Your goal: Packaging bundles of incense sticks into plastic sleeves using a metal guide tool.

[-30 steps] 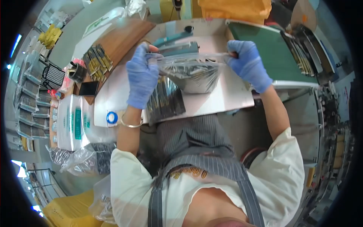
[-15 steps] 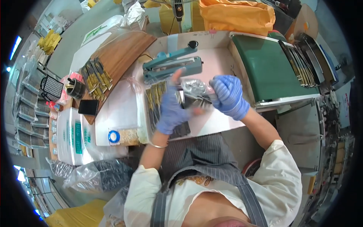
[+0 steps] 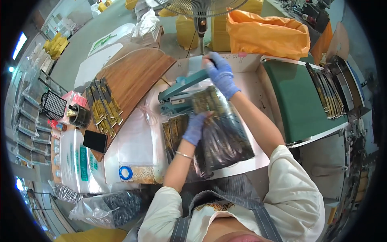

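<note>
1. Seen from above: a pale worktable (image 3: 137, 141), smooth and flat, its straight edges bent by the wide lens.
2. At the table's middle: a teal metal heat sealer (image 3: 181, 90), long and narrow, its hinged arm raised at a slant.
3. Right hand (image 3: 221, 74), in a thin blue glove, closed over the far end of the sealer's arm, fingers curled around it.
4. Left hand (image 3: 194, 128), also blue-gloved, fingers held together and pressed flat onto a clear plastic bag (image 3: 221, 133).
5. Bag: glossy, crinkled film, packed with dark slim packets edged in gold; top end lying at the sealer's bar, the rest stretching toward the body, under and to the right of the left hand.
6. Thin metal bangle (image 3: 184, 155) around the left wrist.
7. Under the bag: more flat dark packets (image 3: 174, 129) spread on the table, just left of the left hand.
8. Further left: a curved wooden board (image 3: 133, 76), grained brown, with rows of narrow gold-and-black packets (image 3: 102, 107) on its near corner.
9. Beside that corner: a black roll (image 3: 79, 115) and a black phone (image 3: 95, 141).
10. Near edge: a blue tape ring (image 3: 125, 173).
11. To the right: a green conveyor belt (image 3: 294, 97), matte, carrying dark strips (image 3: 326, 92) at its far side.
12. Beyond the table: a crumpled orange plastic sack (image 3: 268, 34) and a fan's stand (image 3: 200, 28).
</note>
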`<state>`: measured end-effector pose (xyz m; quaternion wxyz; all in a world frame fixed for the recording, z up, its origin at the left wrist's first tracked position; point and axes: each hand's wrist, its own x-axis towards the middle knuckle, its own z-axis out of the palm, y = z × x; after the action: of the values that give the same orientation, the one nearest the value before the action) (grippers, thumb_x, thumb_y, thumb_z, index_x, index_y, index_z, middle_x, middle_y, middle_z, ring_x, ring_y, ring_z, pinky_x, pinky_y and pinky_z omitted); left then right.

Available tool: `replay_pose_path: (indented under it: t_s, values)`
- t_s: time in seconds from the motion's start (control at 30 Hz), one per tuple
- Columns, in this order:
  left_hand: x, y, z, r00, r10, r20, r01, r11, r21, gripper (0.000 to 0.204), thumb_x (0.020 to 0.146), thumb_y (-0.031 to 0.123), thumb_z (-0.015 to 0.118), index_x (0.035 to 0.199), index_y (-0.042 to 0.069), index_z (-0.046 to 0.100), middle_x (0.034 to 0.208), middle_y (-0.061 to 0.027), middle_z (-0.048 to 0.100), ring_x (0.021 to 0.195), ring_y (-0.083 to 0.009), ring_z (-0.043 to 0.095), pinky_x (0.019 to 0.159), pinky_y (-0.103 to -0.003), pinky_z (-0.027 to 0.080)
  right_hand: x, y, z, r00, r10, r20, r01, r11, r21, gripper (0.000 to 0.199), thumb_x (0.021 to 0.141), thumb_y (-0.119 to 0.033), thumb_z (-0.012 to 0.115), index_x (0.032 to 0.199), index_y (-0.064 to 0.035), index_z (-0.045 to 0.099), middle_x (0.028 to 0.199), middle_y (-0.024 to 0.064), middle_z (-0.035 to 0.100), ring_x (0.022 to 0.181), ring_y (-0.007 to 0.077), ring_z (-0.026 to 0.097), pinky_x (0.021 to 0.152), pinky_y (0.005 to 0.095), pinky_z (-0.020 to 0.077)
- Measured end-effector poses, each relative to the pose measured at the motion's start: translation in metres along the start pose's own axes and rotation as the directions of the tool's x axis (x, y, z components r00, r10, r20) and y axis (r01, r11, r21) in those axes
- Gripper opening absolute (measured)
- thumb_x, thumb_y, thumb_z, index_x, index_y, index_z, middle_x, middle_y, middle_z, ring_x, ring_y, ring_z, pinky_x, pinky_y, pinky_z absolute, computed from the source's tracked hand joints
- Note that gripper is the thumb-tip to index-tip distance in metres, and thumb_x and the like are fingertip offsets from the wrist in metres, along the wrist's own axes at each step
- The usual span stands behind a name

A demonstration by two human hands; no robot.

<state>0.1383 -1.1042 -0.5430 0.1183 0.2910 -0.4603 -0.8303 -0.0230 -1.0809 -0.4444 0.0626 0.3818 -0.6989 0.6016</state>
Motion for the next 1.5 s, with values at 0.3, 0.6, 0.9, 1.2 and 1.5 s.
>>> replay_pose_path:
  t_s: [0.3, 0.6, 0.9, 1.2, 1.5]
  values:
    - [-0.045, -0.011, -0.098, 0.770, 0.618, -0.158, -0.191, 0.460, 0.867, 0.097, 0.057, 0.031, 0.083, 0.131, -0.002, 0.029, 0.129, -0.0210, 0.039, 0.118, -0.0311, 0.041, 0.103, -0.038, 0.031, -0.053, 0.125, -0.010, 0.897, 0.443, 0.008, -0.390, 0.782, 0.486, 0.012, 0.087, -0.010, 0.055, 0.090, -0.0032, 0.064, 0.080, 0.0020, 0.062, 0.068, 0.0092, 0.056, 0.065, 0.0229, 0.0460]
    - [-0.077, -0.047, -0.125, 0.878, 0.316, -0.358, -0.090, 0.846, 0.526, 0.104, 0.058, 0.036, 0.082, 0.136, -0.002, 0.023, 0.136, -0.0239, 0.033, 0.127, -0.0311, 0.032, 0.102, -0.036, 0.031, -0.081, 0.077, 0.021, 0.885, 0.440, -0.149, -0.355, 0.848, 0.394, 0.034, 0.085, -0.015, 0.060, 0.115, -0.0029, 0.050, 0.100, 0.0076, 0.058, 0.089, 0.0150, 0.055, 0.078, 0.0276, 0.0447]
    - [-0.261, -0.146, -0.075, 0.992, 0.002, -0.127, -0.031, 0.975, -0.220, 0.065, 0.071, 0.017, 0.075, 0.127, 0.003, 0.044, 0.123, -0.0081, 0.052, 0.115, -0.0168, 0.046, 0.100, -0.031, 0.033, -0.404, 0.001, -0.118, 0.511, 0.625, 0.590, -0.844, 0.495, 0.208, 0.087, 0.071, -0.009, 0.074, 0.139, 0.0007, 0.020, 0.135, 0.0183, 0.035, 0.120, 0.0283, 0.039, 0.101, 0.0352, 0.0306]
    - [-0.445, -0.042, -0.075, 0.605, 0.630, -0.487, -0.642, 0.747, 0.169, 0.091, 0.067, 0.013, 0.079, 0.140, 0.007, 0.025, 0.139, -0.0052, 0.034, 0.126, -0.0139, 0.030, 0.106, -0.030, 0.023, -0.317, -0.208, -0.013, 0.563, -0.143, 0.814, -0.453, 0.770, 0.449, 0.096, 0.062, -0.032, 0.077, 0.136, 0.0018, 0.026, 0.130, 0.0141, 0.041, 0.117, 0.0250, 0.043, 0.099, 0.0369, 0.0345]
    - [-0.747, 0.023, -0.225, -0.193, 0.197, -0.961, -0.845, 0.465, 0.265, 0.036, 0.094, 0.025, 0.042, 0.125, 0.008, 0.044, 0.116, -0.0068, 0.053, 0.104, -0.0182, 0.051, 0.092, -0.033, 0.041, -0.423, -0.519, 0.108, 0.525, -0.769, 0.366, -0.145, 0.342, 0.928, 0.090, 0.063, -0.014, 0.067, 0.136, 0.0051, 0.019, 0.123, 0.0289, 0.043, 0.111, 0.0409, 0.047, 0.095, 0.0383, 0.0392]
